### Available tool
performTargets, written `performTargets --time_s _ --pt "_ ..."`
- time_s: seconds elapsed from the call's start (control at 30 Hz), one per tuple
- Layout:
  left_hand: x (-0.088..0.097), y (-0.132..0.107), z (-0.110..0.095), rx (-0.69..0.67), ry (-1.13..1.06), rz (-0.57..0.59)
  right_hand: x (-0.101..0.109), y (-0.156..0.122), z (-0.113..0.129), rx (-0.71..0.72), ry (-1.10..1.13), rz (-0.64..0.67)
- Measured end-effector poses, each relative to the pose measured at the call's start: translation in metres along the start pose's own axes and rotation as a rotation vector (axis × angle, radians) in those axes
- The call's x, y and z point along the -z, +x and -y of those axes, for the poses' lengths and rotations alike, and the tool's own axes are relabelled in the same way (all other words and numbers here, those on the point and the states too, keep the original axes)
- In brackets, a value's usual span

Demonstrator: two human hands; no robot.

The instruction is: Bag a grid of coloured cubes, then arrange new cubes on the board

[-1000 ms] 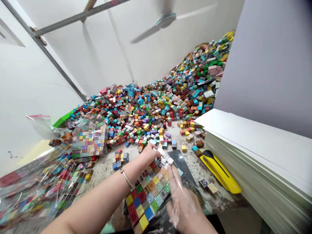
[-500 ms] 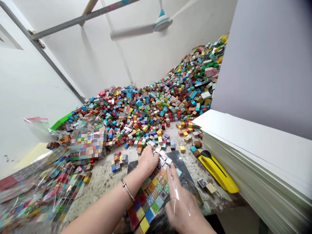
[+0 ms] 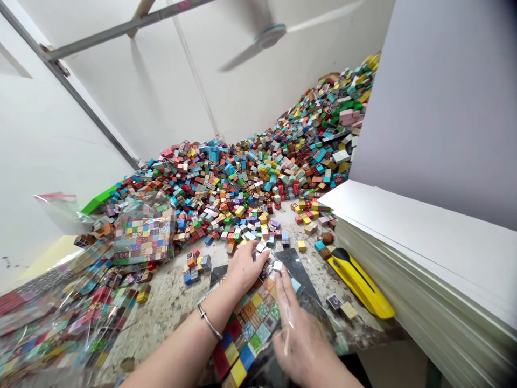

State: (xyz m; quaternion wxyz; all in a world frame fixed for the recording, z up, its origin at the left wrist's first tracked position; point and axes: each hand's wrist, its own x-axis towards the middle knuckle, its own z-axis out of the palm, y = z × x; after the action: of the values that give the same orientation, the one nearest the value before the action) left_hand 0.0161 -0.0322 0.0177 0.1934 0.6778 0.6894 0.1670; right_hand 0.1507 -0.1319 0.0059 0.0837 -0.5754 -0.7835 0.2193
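A grid of small coloured blocks (image 3: 251,328) lies on a dark board (image 3: 294,264) in front of me, with clear plastic film over part of it. At the grid's far end, my left hand (image 3: 245,267) is curled round some white-topped blocks (image 3: 277,265), its thumb across them; the fingertips are partly hidden. Along the right side of the grid rests my right hand (image 3: 298,331), its fingers stretched out and close together. Shiny clear plastic shows over the back of that hand.
A large heap of loose blocks (image 3: 250,178) fills the back of the worktable (image 3: 155,312). Bagged block sheets (image 3: 143,234) lie at left. At right are a yellow utility knife (image 3: 361,285) and a tall stack of white sheets (image 3: 420,226). Several loose blocks lie near the board.
My left thumb has shifted slightly right over the white-topped blocks, covering more of them. My right hand stays almost in place beside the grid.
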Motion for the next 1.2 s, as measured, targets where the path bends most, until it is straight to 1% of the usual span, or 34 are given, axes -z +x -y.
performTargets --time_s 0.13,0.23,0.33,0.47,0.63,0.73,0.83,0.9,1.03,1.2 --pt "-0.001 -0.001 -0.002 0.014 0.02 -0.024 -0.004 -0.002 -0.003 0.011 -0.087 -0.008" --pt "-0.003 -0.002 -0.003 0.022 0.037 -0.042 -0.002 -0.005 -0.003 0.019 -0.121 0.007" --pt "-0.005 -0.002 -0.003 0.023 0.053 -0.051 0.001 -0.006 -0.002 -0.003 -0.109 0.046" --pt "-0.005 -0.003 -0.003 0.009 0.071 -0.051 0.002 -0.002 0.0 -0.037 -0.138 0.054" --pt "-0.005 -0.003 -0.003 0.002 0.084 -0.058 0.009 -0.001 0.005 -0.078 -0.14 0.139" --pt "-0.006 -0.002 -0.002 0.002 0.087 -0.066 0.012 -0.002 0.007 -0.098 -0.123 0.156" --pt "-0.006 -0.002 -0.002 -0.003 0.088 -0.071 0.011 -0.003 0.006 -0.093 -0.118 0.167" --pt "-0.006 -0.003 -0.003 -0.008 0.09 -0.073 0.008 -0.003 0.004 -0.078 -0.118 0.142" --pt "-0.005 -0.004 -0.004 -0.015 0.096 -0.074 0.001 -0.003 -0.002 -0.028 -0.095 0.044" --pt "-0.006 -0.004 -0.004 -0.018 0.107 -0.083 -0.011 -0.005 -0.009 0.024 -0.019 -0.116"
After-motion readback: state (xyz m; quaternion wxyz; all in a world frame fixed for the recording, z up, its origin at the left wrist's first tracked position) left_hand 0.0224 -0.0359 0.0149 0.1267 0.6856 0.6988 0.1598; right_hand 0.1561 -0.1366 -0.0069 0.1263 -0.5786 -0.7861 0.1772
